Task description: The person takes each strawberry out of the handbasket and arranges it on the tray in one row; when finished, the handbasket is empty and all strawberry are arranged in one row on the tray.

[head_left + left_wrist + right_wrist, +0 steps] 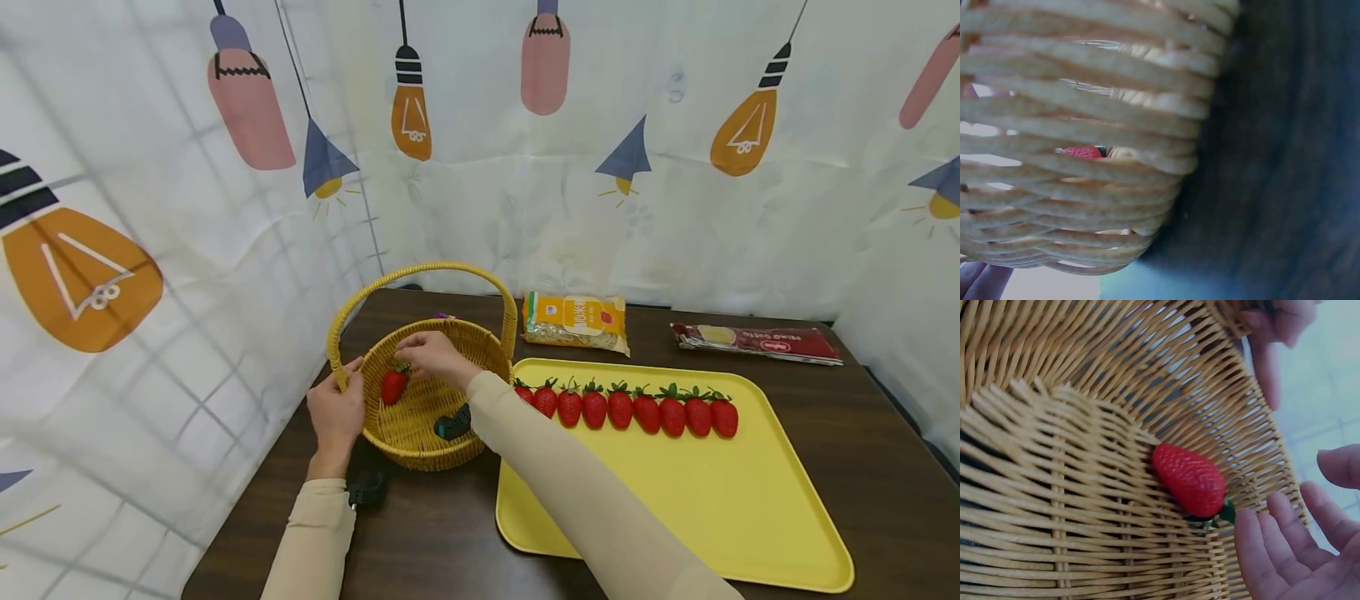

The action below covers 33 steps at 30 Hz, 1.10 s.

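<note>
A yellow wicker basket (420, 454) with a tall arched handle stands on the table. My left hand (337, 410) grips its left rim by the foot of the handle. Inside lies one red strawberry (1190, 480) with green leaves, against the basket's left wall. Reaching over the basket, my right hand (437, 357) is beside the leafy end of that strawberry. In the right wrist view its fingers (1285, 550) are spread and the thumb is apart from them, with nothing between. Through the weave, the left wrist view catches a bit of the strawberry (1083, 152).
A yellow tray (675, 508) lies right of the basket, with a row of several strawberries (620, 408) along its far side. Behind stand a yellow food packet (574, 322) and a dark red packet (757, 343). A printed curtain (480, 208) surrounds the table.
</note>
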Tool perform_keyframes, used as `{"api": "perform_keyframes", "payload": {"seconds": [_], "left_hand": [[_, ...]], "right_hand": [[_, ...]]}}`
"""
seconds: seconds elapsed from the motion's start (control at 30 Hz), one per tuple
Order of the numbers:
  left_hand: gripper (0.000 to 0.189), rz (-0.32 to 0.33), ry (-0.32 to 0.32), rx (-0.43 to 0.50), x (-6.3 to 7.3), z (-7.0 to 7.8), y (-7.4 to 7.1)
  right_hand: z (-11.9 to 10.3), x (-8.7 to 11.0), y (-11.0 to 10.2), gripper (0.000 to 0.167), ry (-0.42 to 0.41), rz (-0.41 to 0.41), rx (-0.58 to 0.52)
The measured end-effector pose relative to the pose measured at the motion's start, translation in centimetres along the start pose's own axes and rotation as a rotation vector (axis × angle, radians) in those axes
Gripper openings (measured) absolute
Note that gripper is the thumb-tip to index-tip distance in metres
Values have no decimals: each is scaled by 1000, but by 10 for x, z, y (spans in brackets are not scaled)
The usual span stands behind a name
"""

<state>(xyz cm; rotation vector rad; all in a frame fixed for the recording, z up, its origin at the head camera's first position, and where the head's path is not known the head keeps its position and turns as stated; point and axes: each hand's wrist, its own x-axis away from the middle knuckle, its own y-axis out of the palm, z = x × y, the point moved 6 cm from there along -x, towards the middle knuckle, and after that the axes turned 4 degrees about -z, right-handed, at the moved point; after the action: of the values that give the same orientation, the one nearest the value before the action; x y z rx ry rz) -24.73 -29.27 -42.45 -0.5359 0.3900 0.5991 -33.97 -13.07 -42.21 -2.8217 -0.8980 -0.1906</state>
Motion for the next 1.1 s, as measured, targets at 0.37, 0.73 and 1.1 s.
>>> {"api": "perform_keyframes", "payload": {"seconds": [0.37,0.73,1.1], "left_hand": [[27,6,15,4,0,-2,1],[26,-11,21,7,0,-2,2],[27,8,22,-27,1,-1,1]], "right_hand": [[7,-3,8,35,-16,-29,277],[17,-3,27,44,-34,-210,481],[21,-2,42,39,-60,-394,420]]}}
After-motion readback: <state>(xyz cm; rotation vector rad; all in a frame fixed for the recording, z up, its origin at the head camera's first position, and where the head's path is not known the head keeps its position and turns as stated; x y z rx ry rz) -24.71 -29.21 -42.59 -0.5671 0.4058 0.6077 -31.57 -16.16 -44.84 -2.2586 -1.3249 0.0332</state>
